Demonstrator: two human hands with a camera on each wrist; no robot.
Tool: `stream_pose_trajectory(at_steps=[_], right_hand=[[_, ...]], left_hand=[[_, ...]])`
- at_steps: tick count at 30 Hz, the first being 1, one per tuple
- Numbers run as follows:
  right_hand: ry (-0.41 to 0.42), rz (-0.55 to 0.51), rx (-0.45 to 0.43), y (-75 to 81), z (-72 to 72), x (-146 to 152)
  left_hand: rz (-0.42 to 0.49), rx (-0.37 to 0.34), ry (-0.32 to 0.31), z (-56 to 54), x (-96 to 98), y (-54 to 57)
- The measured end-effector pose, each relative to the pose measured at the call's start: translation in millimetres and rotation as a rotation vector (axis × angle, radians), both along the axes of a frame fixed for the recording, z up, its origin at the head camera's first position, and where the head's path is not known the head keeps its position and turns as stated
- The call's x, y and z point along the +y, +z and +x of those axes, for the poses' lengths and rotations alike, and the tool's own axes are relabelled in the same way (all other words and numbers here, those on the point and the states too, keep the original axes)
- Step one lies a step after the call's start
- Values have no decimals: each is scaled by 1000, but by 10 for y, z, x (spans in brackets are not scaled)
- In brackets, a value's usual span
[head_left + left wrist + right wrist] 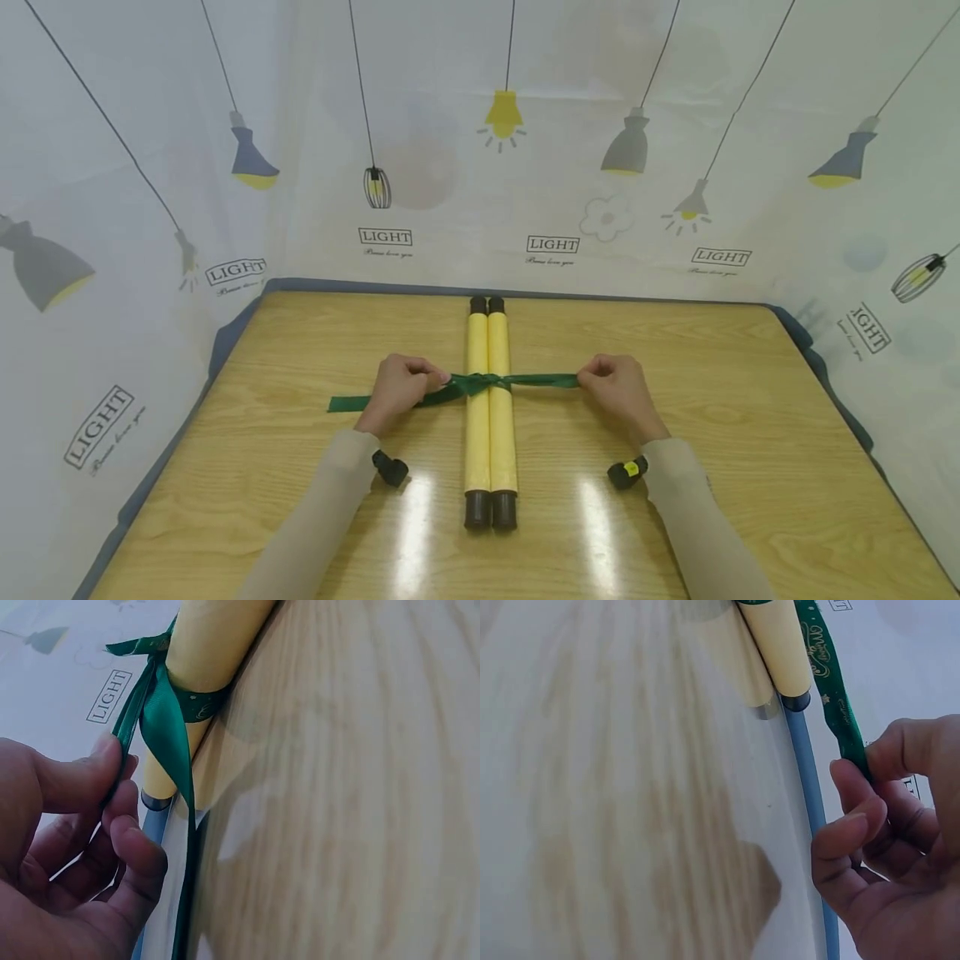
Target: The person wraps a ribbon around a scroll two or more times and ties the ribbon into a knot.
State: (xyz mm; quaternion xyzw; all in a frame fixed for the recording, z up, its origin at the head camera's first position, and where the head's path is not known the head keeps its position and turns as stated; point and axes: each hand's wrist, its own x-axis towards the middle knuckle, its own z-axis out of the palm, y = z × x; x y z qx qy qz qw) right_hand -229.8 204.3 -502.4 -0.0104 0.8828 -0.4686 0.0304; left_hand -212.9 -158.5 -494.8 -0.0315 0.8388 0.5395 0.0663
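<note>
Two yellow tubes (477, 442) with dark end caps lie side by side on the table, pointing away from me. A green ribbon (543, 380) goes around their middle, with a knot on top. On the left, my left hand (397, 387) pinches a strand of the ribbon between thumb and fingers; another tail hangs loose past the wrist. My right hand (618, 387) pinches the ribbon's right end, which runs straight from the knot. Gold print shows on the ribbon (826, 660) in the right wrist view.
The wooden table (300, 350) has a blue-grey edge along the back and sides. A white curtain (450, 167) printed with lamps stands behind and beside it. Small dark wrist cameras (626, 472) sit at both sleeves.
</note>
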Motion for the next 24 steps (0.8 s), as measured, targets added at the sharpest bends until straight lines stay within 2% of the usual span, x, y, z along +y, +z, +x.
stream_pose_trajectory(at_steps=[5,8,13,18,24], right_hand=[[-2,10,-8,-6,-38,35],[24,53,-22,11,-70,90],[108,74,-55,62,-124,160],[189,107,-77,85,-164,161],[222,146,-77,129,-167,94]], left_hand=[[-19,-35,-2,-23,-1,24],[-52,-30,-23,-69,14,29],[-77,-40,-109,-143,25,11],[-69,-68,-220,-155,26,1],[-66,-27,-246,-139,11,45]])
